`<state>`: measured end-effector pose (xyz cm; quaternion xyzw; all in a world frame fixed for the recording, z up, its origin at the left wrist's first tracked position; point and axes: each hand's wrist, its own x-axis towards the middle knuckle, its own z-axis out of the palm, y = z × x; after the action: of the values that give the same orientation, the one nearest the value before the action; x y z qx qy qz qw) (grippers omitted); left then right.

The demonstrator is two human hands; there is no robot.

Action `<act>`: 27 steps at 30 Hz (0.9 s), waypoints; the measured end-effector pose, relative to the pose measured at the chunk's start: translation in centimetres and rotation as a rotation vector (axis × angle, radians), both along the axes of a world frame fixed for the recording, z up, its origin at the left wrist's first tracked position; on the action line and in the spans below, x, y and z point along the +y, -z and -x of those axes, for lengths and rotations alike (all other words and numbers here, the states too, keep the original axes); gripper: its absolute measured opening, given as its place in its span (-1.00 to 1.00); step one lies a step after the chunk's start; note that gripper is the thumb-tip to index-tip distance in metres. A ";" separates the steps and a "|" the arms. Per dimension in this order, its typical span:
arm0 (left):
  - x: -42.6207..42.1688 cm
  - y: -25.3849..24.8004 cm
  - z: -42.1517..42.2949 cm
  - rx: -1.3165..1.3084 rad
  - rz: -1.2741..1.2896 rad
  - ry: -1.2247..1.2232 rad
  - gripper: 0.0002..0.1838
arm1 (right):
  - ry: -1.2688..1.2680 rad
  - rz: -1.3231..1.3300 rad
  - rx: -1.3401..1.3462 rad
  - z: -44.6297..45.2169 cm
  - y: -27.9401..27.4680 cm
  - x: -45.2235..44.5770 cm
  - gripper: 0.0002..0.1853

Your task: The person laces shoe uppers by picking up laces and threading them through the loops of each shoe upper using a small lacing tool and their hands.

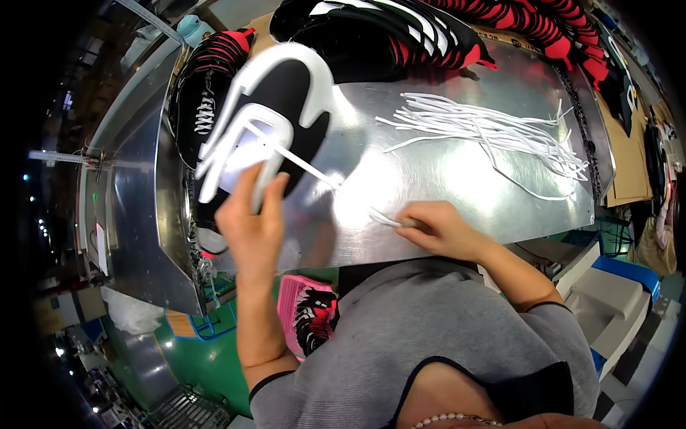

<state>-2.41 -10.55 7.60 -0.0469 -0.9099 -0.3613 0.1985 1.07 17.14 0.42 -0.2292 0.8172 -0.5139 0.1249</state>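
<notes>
My left hand is closed on the lower edge of a black and white shoe upper, which is tilted up over the left part of the metal table and slightly blurred. A white lace runs from the upper's eyelet area down to the right, and part of it is lost in the glare. Near the table's front edge, my right hand pinches the white lace end. To the right, a loose bundle of white laces lies on the table.
Stacked black, white and red uppers line the back of the metal table. More black and red uppers stand at its left edge. Cardboard is at the right, and a pink basket with uppers sits below the front edge.
</notes>
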 end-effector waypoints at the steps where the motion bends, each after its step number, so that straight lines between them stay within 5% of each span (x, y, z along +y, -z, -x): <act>1: -0.2 -1.0 0.3 0.054 -0.025 -0.020 -0.77 | -0.015 -0.047 -0.047 -1.2 0.2 1.5 -0.85; 6: 0.4 -4.6 0.5 -0.003 -0.227 -0.028 -0.76 | -0.008 -0.126 -0.326 -7.3 0.6 8.2 -0.82; 12: 5.2 4.8 -0.4 -0.380 0.174 0.409 -0.74 | 0.201 0.316 -0.544 -6.6 -0.8 6.4 -0.84; 18: 6.3 4.8 -0.7 -0.577 0.237 0.428 -0.73 | 0.350 0.542 -0.200 2.7 1.0 0.4 -0.81; 23: 7.0 3.6 -0.5 -0.372 0.297 0.442 -0.69 | 0.364 0.495 -0.237 6.2 0.4 -0.9 -0.80; 27: 9.5 3.4 0.4 -0.461 0.448 0.412 -0.74 | 0.309 0.561 -0.220 8.0 1.5 -1.5 -0.83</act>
<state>-2.80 -1.09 4.25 -0.1887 -0.9585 -0.1869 -0.1035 -6.90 15.63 -1.05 -0.0713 0.6505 -0.7534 0.0648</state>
